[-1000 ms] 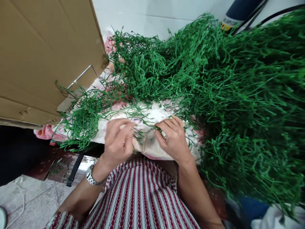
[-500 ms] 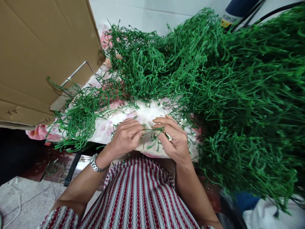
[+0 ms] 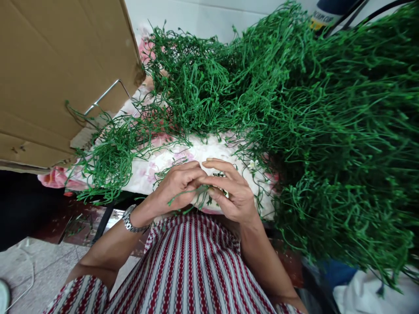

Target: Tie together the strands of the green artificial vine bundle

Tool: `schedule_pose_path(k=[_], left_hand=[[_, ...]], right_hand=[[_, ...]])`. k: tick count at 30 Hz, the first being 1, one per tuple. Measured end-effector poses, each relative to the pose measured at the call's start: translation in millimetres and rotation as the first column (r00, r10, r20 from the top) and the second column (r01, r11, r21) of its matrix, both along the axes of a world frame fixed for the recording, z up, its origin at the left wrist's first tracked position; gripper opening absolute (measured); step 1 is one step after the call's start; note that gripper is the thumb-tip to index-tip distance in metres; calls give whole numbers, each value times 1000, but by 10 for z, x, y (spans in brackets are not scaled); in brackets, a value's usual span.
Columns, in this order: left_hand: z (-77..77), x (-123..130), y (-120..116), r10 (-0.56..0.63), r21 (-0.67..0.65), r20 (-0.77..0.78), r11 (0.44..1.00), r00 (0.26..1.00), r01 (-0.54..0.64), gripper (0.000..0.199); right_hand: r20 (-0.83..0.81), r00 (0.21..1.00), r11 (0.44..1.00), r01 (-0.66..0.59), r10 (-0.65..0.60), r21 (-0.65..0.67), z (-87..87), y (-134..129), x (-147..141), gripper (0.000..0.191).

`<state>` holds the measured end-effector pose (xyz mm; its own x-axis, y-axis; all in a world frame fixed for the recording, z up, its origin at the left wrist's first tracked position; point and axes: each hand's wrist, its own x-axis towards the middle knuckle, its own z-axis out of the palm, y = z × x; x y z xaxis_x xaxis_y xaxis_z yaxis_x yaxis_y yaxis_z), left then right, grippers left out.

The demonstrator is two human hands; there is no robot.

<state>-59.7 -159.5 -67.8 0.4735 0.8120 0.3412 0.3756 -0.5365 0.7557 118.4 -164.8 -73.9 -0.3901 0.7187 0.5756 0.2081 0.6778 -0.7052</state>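
Note:
My left hand [image 3: 178,185], with a metal watch [image 3: 129,219] on its wrist, is closed with its fingers pinched around a thin green stem [image 3: 183,192]. The stem sticks out below the fingers to the left. My right hand [image 3: 234,192] faces it, fingertips close together at the stem's other end; thumb and forefinger are on that end, and the other fingers are curved and apart. Both hands are just above a white and pink floral cloth [image 3: 193,152]. A few small loose green pieces lie under the right palm, partly hidden.
Big tangled heaps of green stems [image 3: 343,144] cover the right and back. A smaller pile [image 3: 113,161] lies at the left, near a bent metal wire [image 3: 104,93] and a large cardboard box [image 3: 65,78]. A dark blue container [image 3: 330,15] stands at the back right.
My hands have come closer together. The stem, stretched between them before, now hangs out past my left fingers toward the left. My right fingers have moved left toward my left hand.

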Motion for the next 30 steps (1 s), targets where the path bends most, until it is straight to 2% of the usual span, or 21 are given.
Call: schedule_pose_path(k=[2, 4, 5, 8, 10, 12, 15, 19, 21, 23, 25, 27, 28, 30], left_hand=[[-24, -28, -15, 77, 107, 13, 991, 997, -78, 23], [-55, -62, -43, 132, 249, 31, 959, 991, -136, 29], [-75, -76, -59, 142, 315, 32, 938, 989, -145, 32], [-149, -101, -108, 166, 471, 18, 868, 986, -155, 38], [-194, -104, -134, 182, 539, 9, 828, 983, -158, 41], [-216, -100, -152, 191, 574, 7, 803, 982, -160, 42], [-202, -91, -165, 137, 540, -1, 834, 991, -115, 38], [-167, -117, -140, -5, 324, -31, 946, 1000, 15, 37], [-170, -157, -108, 15, 267, -60, 964, 998, 1, 39], [-178, -209, -68, 140, 343, -73, 933, 987, -107, 42], [-167, -263, -27, 316, 476, -38, 840, 948, -261, 44], [-124, -310, 10, 447, 524, 23, 756, 894, -391, 42], [-90, -328, 25, 481, 499, 57, 745, 875, -442, 38], [3, -344, 44, 470, 357, 170, 790, 866, -499, 27]], right_hand=[[3, 990, 989, 140, -140, -40, 26, 3, 86, 32], [45, 957, 955, 290, -288, -68, 40, 18, 184, 35], [86, 944, 943, 325, -319, -77, 39, 26, 227, 35], [208, 948, 954, 272, -243, -125, 20, 35, 296, 22], [223, 960, 965, 209, -171, -161, 6, 23, 299, 14], [197, 968, 966, 192, -157, -172, 2, 3, 287, 14], [108, 972, 964, 223, -209, -144, 16, -20, 280, 14], [-10, 979, 973, 202, -205, -108, 52, -35, 311, 14], [-58, 982, 980, 171, -177, -102, 60, -42, 326, 16], [-100, 984, 985, 136, -147, -102, 58, -50, 337, 17], [-121, 985, 988, 110, -123, -104, 52, -56, 348, 15], [-134, 984, 989, 105, -118, -103, 50, -62, 363, 14], [-145, 982, 989, 105, -119, -100, 51, -65, 372, 14], [-164, 979, 990, 108, -121, -90, 56, -71, 387, 14]])
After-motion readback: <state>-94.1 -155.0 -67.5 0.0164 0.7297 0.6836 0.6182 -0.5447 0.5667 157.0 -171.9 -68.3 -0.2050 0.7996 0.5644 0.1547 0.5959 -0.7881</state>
